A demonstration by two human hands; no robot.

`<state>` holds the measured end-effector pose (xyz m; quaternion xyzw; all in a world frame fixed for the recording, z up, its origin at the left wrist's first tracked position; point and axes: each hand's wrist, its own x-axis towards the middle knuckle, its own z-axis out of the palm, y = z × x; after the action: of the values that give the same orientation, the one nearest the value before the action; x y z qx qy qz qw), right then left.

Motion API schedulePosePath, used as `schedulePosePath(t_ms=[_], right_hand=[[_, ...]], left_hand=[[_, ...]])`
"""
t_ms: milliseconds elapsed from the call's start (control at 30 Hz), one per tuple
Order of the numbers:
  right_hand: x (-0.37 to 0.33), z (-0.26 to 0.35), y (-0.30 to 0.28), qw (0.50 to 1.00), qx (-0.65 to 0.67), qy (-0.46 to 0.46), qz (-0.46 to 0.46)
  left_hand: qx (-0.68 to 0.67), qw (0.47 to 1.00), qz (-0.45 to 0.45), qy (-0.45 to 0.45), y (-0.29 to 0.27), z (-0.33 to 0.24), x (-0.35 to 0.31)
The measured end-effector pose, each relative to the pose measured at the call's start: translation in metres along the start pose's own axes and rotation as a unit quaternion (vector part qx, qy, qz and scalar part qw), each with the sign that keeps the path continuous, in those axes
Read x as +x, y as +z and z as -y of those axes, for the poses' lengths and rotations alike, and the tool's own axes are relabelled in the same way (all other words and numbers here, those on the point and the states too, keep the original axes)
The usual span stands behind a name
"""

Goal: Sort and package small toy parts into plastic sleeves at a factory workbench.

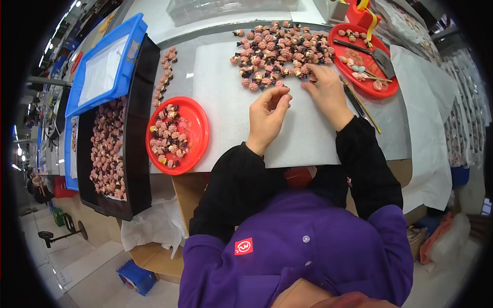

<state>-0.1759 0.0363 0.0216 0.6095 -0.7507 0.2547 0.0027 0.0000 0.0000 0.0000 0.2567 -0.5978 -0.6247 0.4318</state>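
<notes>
Ref.: figurine pile [280, 51] on desk [393, 136]. L hand [267, 117]: just nearside of pile, thumb/index curled close; can't tell if a pc is pinched. R hand [328, 95]: at pile's near R edge, thumb/fingers parted about a figurine [311, 78]; grip unclear. Rec.: lift 1 pc at a time w/ light fingertip pinch, avoid dragging adj. pcs
</notes>
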Motion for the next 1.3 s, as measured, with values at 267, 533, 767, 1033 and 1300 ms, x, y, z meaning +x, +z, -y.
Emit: schedulePosePath(t_ms=[267,533,767,1033,1300], right_hand=[[-0.032,0.034,0.005,0.682,0.694,0.228,0.035],[-0.044,0.046,0.013,0.683,0.703,0.199,0.009],[-0.049,0.044,0.015,0.715,0.675,0.183,0.019],[-0.052,0.048,0.017,0.75,0.647,0.131,-0.04],[-0.054,0.052,0.015,0.834,0.539,0.052,-0.105]], left_hand=[[-0.112,0.988,-0.001,-0.103,0.002,-0.006,0.003],[-0.15,0.983,-0.016,-0.104,-0.001,-0.012,0.004],[-0.153,0.979,-0.028,-0.131,-0.004,-0.011,0.005],[-0.218,0.955,-0.022,-0.201,-0.007,-0.008,0.005],[-0.29,0.928,0.041,-0.231,-0.01,-0.009,0.006]])
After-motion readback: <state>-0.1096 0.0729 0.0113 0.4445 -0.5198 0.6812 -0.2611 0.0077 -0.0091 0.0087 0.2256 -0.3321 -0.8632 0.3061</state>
